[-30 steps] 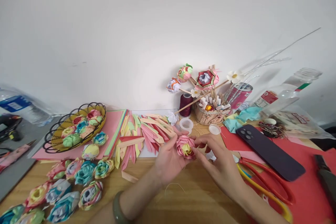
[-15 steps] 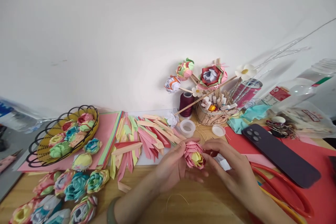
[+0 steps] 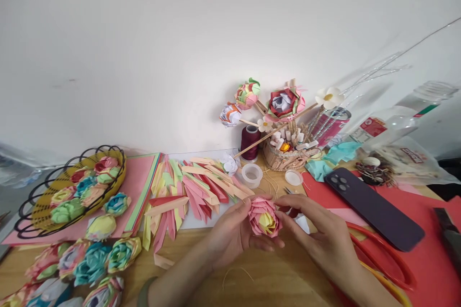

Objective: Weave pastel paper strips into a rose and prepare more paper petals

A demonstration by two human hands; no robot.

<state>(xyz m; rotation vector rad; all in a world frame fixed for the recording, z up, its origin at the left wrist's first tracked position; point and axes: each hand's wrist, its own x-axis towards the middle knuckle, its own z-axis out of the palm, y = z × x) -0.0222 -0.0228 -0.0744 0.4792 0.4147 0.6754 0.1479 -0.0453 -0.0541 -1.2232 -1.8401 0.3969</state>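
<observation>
A pink paper flower (image 3: 254,215) with a yellow centre is held between both hands, just above the wooden table (image 3: 201,283). My left hand (image 3: 230,230) cradles it from the left, thumb on its upper edge and fingers underneath. From the right, my right hand (image 3: 317,230) pinches the flower's outer petals with thumb and forefinger. A small white piece (image 3: 302,223) shows behind the right hand's fingers, partly hidden. Folded paper strips (image 3: 198,187) in pink, yellow, green and red lie fanned out beyond my left hand. A loose thread (image 3: 237,269) lies in front.
At left, a yellow basket (image 3: 39,211) holds paper flowers, with several more (image 3: 91,264) on the table. Behind stand a thread spool (image 3: 249,144) and a small woven basket (image 3: 284,158). A phone (image 3: 378,211) and red-handled scissors (image 3: 389,254) lie at right.
The whole view has shifted slightly, so most things sit further left. Both hands keep their hold on the flower, whose face is turned a little more toward me.
</observation>
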